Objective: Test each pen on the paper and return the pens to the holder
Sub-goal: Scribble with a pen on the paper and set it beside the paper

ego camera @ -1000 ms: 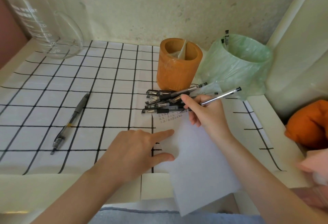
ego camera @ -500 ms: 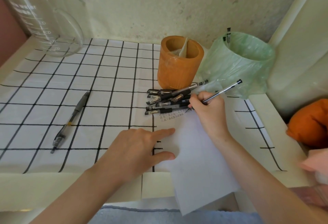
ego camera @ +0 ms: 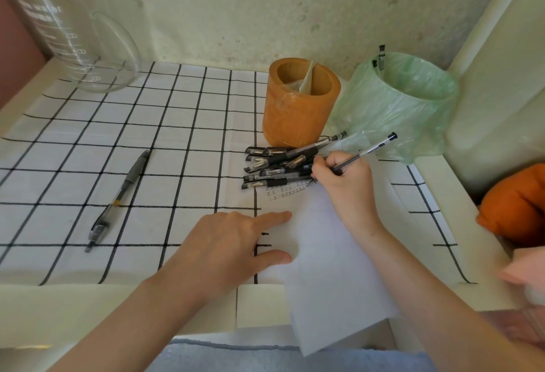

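Cloth (ego camera: 191, 123), black-gridded, on cream table (ego camera: 118, 306) below stained wall (ego camera: 265, 2). Left hand (ego camera: 224, 247) flat on paper (ego camera: 339, 277), fingers (ego camera: 274, 216) spread; right hand (ego camera: 345, 185) pinching pen (ego camera: 368, 149), tip at paper.

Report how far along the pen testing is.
Done: rows of test marks sit at the top of the paper. In hand: the right hand holds a pen with its tip at those marks, while the left hand presses the paper flat. Left: a pile of pens lies beside the orange holder, no pens visible inside, and a grey pen lies apart on the checked cloth.
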`<state>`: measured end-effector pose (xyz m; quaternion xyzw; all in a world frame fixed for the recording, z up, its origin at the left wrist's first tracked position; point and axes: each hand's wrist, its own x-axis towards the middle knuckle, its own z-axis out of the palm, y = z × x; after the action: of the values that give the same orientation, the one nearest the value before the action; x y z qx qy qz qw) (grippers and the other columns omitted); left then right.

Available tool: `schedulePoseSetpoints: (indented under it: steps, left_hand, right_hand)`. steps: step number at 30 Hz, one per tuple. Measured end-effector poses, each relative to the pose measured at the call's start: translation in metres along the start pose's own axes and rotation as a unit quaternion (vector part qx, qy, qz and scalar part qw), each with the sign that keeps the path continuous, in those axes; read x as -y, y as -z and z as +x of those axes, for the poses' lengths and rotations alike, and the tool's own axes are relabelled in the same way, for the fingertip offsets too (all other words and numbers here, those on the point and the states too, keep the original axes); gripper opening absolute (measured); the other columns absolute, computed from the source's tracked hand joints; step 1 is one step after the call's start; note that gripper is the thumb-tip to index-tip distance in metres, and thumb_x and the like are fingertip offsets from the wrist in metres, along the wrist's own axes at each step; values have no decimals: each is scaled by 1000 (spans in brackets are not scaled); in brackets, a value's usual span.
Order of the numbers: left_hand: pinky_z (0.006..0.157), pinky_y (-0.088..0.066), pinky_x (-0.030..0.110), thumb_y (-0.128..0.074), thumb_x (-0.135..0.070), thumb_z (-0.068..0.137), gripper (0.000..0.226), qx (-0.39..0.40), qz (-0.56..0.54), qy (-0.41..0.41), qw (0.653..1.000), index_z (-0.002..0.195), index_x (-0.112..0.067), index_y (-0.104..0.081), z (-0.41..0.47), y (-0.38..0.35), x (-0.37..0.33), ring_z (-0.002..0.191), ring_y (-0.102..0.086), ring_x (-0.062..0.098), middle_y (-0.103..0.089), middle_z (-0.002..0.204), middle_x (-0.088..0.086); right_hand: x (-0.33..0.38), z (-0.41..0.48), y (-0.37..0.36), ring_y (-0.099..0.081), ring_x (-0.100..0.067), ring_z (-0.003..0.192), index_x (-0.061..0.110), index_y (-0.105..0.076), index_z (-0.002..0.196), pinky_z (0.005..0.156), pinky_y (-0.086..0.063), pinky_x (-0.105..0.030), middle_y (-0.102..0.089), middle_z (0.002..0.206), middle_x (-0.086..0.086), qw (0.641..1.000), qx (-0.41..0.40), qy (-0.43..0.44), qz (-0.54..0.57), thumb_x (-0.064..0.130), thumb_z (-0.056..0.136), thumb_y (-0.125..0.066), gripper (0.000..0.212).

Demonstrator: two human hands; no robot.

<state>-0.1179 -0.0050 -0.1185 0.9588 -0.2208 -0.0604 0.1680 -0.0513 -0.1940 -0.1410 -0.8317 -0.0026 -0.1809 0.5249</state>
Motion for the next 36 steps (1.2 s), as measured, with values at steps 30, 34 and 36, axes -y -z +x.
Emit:
schedulePoseSetpoints:
  steps: [30, 34, 36]
  left_hand:
    - [63, -29, 19, -43, -68, 80, 60, -1, 1, 6, 1000, 136, -54, -26, -1, 1, -1, 68, -42, 7, -41, 60, -9]
    - [63, -30, 19, -43, -69, 80, 60, 1, 2, 8, 1000, 136, -54, -25, 0, 1, 0, 68, -42, 7, -42, 60, -10]
    - [63, -30, 20, -43, -69, 80, 60, 1, 3, 9, 1000, 136, -54, -25, 0, 1, -1, 68, -43, 7, -42, 61, -10]
  right_hand:
    - [-2, 1, 1, -31, -14, 54, -11, -42, 56, 50, -25, -25, -39, 53, -25, 1000, -13, -5, -5, 0, 81, -59, 32]
    - [-2, 1, 1, -33, -15, 55, -13, -44, 58, 52, -26, -27, -46, 56, -31, 1000, -3, -5, -4, 3, 82, -59, 32]
    - [0, 0, 0, -28, -14, 54, -11, -39, 56, 51, -23, -28, -37, 52, -25, 1000, 1, -3, -10, 1, 81, -59, 34]
